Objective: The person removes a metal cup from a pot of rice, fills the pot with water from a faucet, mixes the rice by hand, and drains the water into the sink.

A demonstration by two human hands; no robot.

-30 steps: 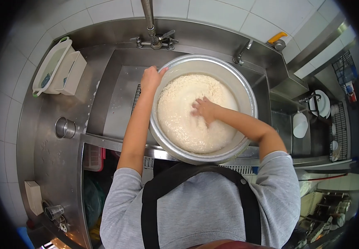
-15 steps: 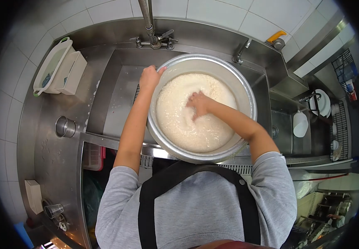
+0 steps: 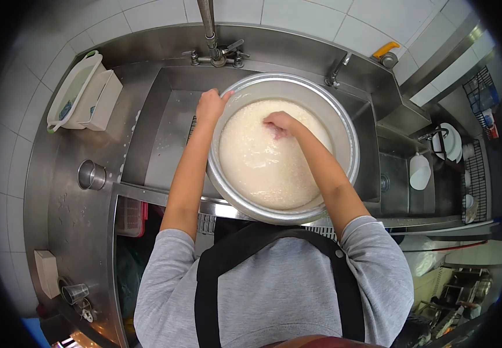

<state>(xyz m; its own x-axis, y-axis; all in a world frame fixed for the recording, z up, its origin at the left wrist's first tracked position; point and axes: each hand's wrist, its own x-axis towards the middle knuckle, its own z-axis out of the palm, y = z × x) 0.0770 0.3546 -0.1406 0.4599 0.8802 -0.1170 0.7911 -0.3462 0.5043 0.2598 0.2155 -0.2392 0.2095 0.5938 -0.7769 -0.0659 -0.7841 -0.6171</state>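
A large round metal pot [image 3: 346, 124] sits over the sink, holding white rice [image 3: 251, 168] in cloudy water. My left hand [image 3: 210, 108] is closed over the pot's left rim, thumb on the inner side. Inside the pot, my right hand [image 3: 281, 124] dips into the rice toward the far side. Its fingers are curled, and their tips are partly hidden by the milky water.
Behind the pot stand a tap [image 3: 217, 57] and a smaller faucet [image 3: 336, 72]. A metal cup [image 3: 91, 175] and white plastic bins [image 3: 101, 101] are on the left counter. On the right, a white container [image 3: 419, 172] lies in a second basin near stacked plates [image 3: 449, 142].
My right hand has moved toward the far side of the pot, and its spread fingers have curled. The rice water looks smoother. My left hand stays on the rim.
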